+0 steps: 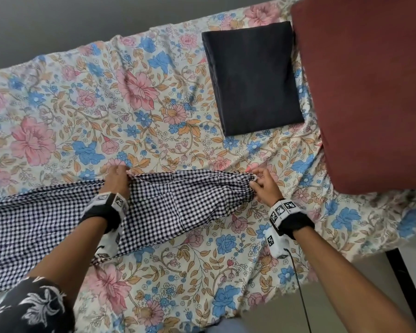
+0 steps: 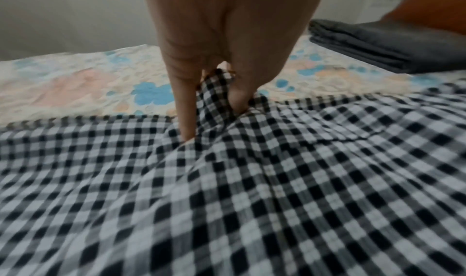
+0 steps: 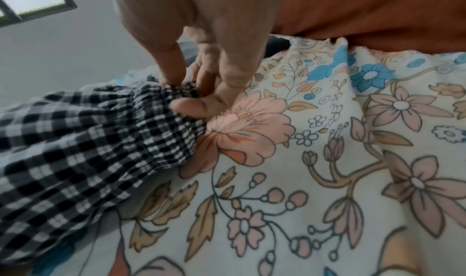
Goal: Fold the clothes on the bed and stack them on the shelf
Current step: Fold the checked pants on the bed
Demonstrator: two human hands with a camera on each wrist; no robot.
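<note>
A black-and-white checked garment (image 1: 173, 200) lies stretched across the floral bed sheet (image 1: 106, 104) and runs off to the left. My left hand (image 1: 117, 176) pinches a fold of the checked garment (image 2: 216, 92) at its far edge, near the middle. At the right end, my right hand (image 1: 259, 180) grips the gathered elastic edge of the checked garment (image 3: 176, 108) between thumb and fingers. A folded dark cloth (image 1: 252, 78) lies flat on the sheet beyond the hands, at the back right.
A rust-red pillow (image 1: 370, 87) fills the right side of the bed next to the folded dark cloth (image 2: 393, 47). The bed's edge runs along the bottom right, with bare floor (image 1: 346, 299) and a dark frame bar (image 1: 404, 284) beside it. A grey wall (image 1: 82, 18) stands behind the bed.
</note>
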